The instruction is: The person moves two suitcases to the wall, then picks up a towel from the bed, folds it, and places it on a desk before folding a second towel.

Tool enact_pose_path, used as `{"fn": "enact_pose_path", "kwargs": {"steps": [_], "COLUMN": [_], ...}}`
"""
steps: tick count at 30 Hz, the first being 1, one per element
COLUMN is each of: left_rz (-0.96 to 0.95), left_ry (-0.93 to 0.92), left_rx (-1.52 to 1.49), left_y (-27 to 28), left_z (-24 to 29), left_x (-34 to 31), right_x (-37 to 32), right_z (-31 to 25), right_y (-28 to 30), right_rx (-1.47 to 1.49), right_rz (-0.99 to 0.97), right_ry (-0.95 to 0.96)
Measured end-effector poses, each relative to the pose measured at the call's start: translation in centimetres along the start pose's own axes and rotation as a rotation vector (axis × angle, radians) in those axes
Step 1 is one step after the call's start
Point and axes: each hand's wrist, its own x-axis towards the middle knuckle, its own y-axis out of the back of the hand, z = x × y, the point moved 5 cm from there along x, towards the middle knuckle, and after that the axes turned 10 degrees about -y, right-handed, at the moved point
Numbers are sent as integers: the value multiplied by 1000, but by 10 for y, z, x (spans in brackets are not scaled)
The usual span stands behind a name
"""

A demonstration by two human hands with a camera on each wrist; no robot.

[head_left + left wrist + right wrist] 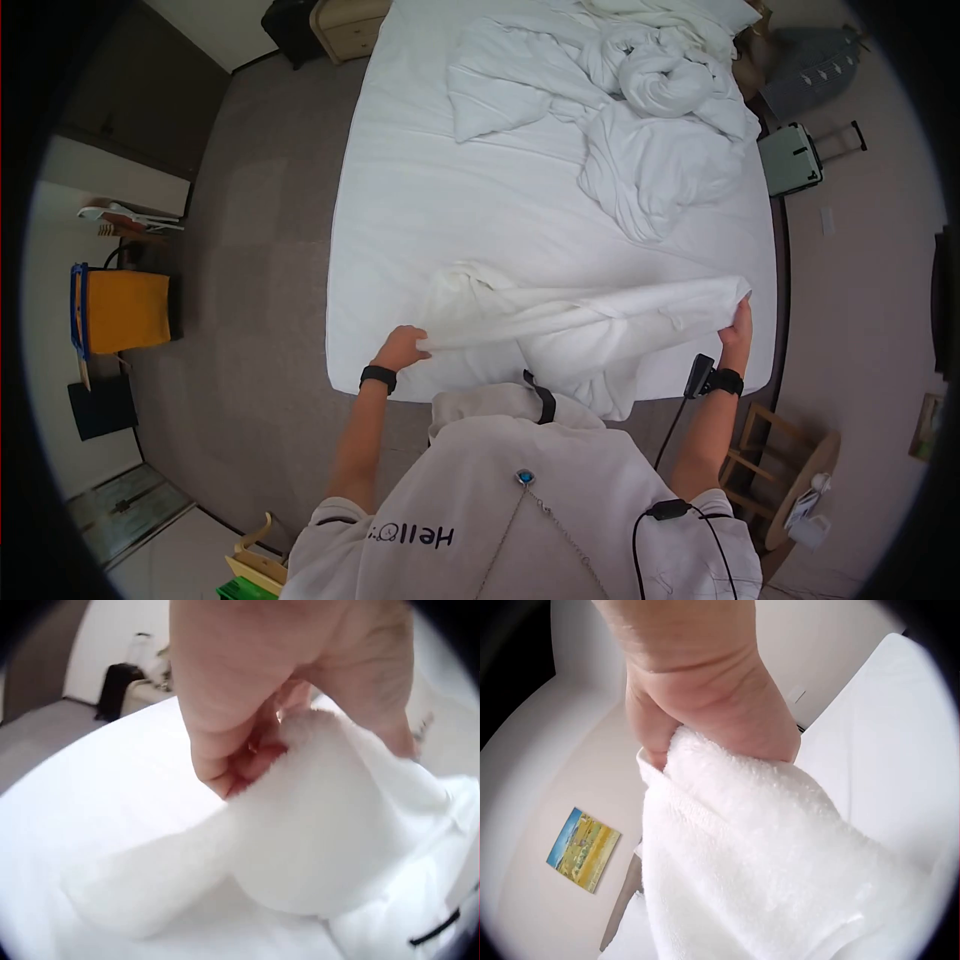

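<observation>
A white, fluffy towel (610,318) is stretched sideways between both hands over the near end of the bed, one part hanging down at the front. My left hand (403,347) pinches its left edge; in the left wrist view the curled fingers (247,761) hold the bunched pile of the towel (315,817). At the other end, my right hand (738,325) grips the towel's right corner. The right wrist view has this hand (712,712) above the towel (742,832), which drapes down from it; the fingertips are hidden in the cloth.
The bed (400,220) carries a white fitted sheet, with a crumpled white duvet (650,150) at its far right. A pale suitcase (790,160) stands beyond the bed's right side. A wooden chair (765,465) is close behind the right arm. To the left is an orange cart bag (128,310).
</observation>
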Motion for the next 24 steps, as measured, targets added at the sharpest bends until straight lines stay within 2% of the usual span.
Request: {"fn": "enact_pose_path", "kwargs": {"steps": [2,3,6,7,8,10,11,14,15,18,19,22,23,24], "left_rz": [-177,-88,305,461,446,399,585,761,774,667,615,373,363,432], "left_ry": [227,275,164,17,192,538,588,307,344,225,54,-42,-6,17], "left_rx": [191,308,74,69,-155,-603,-719,-308,-143,-54,32,111,169,189], "left_y": [-3,5,-1,-3,0,19,32,61,83,111,118,103,101,103], "left_z": [-32,-33,-71,-82,-85,-58,-40,-41,-12,25,40,29,22,15], "left_x": [-5,-8,-13,-13,-14,-20,-23,-39,-46,-57,-57,-63,-67,-74], "right_x": [3,3,1,-1,-1,-2,-3,-5,-7,-9,-10,-14,-15,-16], "right_z": [-1,0,4,5,7,9,10,12,11,4,1,-8,-9,-9], "right_y": [7,9,13,14,18,24,25,30,32,33,34,34,36,37], "right_rx": [15,19,51,64,73,91,103,140,154,187,196,205,208,213], "right_rz": [-21,-48,-89,-99,-93,-82,-74,-73,-89,-113,-115,-88,-108,-127], "right_ry": [6,5,9,13,7,-5,-6,2,12,31,35,51,52,52]}}
